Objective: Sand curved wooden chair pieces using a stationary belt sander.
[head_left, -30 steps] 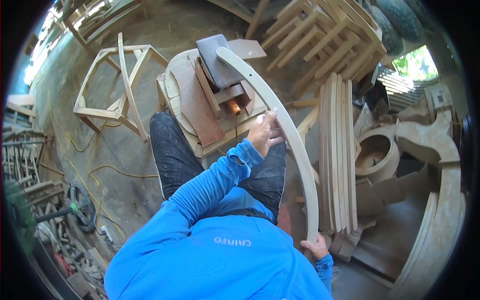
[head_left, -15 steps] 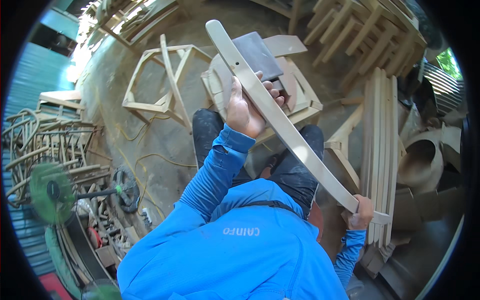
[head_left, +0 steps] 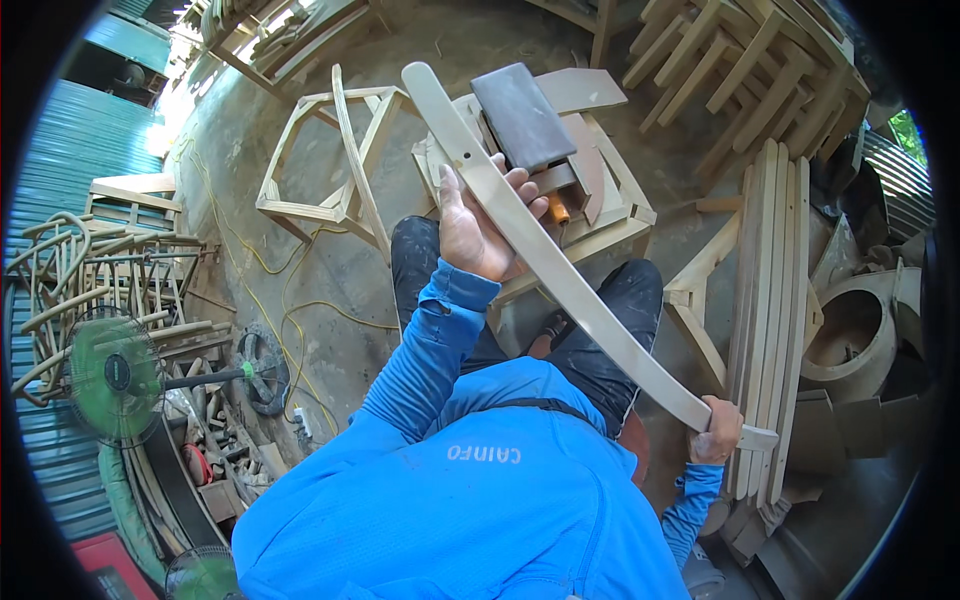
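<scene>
A long, pale, gently curved wooden chair part slants across my lap from far left to near right. It has a small dark hole near its far end. My left hand cradles it from below, palm up, thumb on the near side and fingertips showing past the other edge. At the near end my right hand is wrapped around it, and a short stub sticks out beyond the fist. Just past the wood, a grey rectangular block and an orange handle rest on a low wooden frame.
Left of my knees stands an open wooden frame. Long slats lean together at the right, beside a large round duct piece. Stacked frames fill the far right. A green fan and yellow cord are at left.
The far end of the wooden part has shifted slightly left and nearer, along with my left hand. The orange handle shows more clearly. My right hand keeps its grip.
</scene>
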`<state>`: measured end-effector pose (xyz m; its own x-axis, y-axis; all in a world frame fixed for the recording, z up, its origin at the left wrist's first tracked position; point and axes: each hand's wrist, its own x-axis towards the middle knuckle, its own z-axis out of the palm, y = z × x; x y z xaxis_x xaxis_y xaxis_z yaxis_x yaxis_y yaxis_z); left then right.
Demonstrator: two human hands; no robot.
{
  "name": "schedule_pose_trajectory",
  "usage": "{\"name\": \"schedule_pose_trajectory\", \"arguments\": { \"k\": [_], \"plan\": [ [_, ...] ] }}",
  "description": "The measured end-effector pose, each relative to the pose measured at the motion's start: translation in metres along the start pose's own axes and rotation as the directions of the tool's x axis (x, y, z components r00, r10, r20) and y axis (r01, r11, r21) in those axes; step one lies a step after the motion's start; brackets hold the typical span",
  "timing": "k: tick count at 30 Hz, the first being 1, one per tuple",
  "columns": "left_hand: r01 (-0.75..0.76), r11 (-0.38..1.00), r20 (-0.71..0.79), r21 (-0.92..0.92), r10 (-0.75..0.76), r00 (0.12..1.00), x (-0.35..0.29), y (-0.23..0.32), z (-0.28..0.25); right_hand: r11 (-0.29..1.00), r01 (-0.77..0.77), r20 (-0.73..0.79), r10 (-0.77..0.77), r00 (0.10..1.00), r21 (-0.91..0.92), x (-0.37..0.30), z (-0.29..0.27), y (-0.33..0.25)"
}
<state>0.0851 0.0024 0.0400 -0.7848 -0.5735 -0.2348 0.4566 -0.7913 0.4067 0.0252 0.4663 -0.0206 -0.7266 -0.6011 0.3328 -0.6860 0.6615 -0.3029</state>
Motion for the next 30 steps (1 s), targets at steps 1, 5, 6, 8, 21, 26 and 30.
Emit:
{"name": "schedule_pose_trajectory", "arguments": {
  "k": [1, 5, 6, 8, 21, 26, 30],
  "plan": [
    [-0.024, 0.998, -0.095, 0.060, 0.029, 0.995, 0.002, -0.001, 0.002, 1.000, 0.007, -0.003, -0.007, 1.000, -0.002, 0.000, 0.000, 0.001],
    [-0.082, 0.980, -0.258, 0.182, 0.128, 0.958, 0.003, 0.001, 0.005, 1.000, 0.012, -0.007, -0.012, 1.000, -0.015, 0.000, 0.003, 0.000],
    [-0.112, 0.972, -0.269, 0.205, 0.166, 0.949, 0.002, 0.001, 0.005, 1.000, 0.010, -0.010, -0.010, 1.000, -0.013, 0.002, 0.004, -0.001],
    [-0.139, 0.952, -0.214, 0.271, 0.200, 0.956, 0.001, 0.005, 0.001, 1.000, 0.008, -0.014, -0.008, 1.000, -0.009, 0.003, 0.006, -0.001],
    [-0.180, 0.863, 0.039, 0.472, 0.184, 0.982, -0.015, -0.007, 0.003, 0.981, 0.002, 0.029, -0.008, 1.000, 0.192, 0.005, 0.015, -0.014],
    [-0.211, 0.851, 0.092, 0.481, 0.190, 0.977, 0.004, -0.007, -0.005, 0.961, 0.060, -0.020, -0.057, 0.998, 0.272, 0.012, -0.007, -0.029],
    [-0.288, 0.710, 0.123, 0.643, 0.275, 0.953, 0.038, -0.014, -0.016, 0.860, -0.130, 0.101, 0.092, 0.991, 0.494, -0.005, -0.004, -0.031]
  ]
}}
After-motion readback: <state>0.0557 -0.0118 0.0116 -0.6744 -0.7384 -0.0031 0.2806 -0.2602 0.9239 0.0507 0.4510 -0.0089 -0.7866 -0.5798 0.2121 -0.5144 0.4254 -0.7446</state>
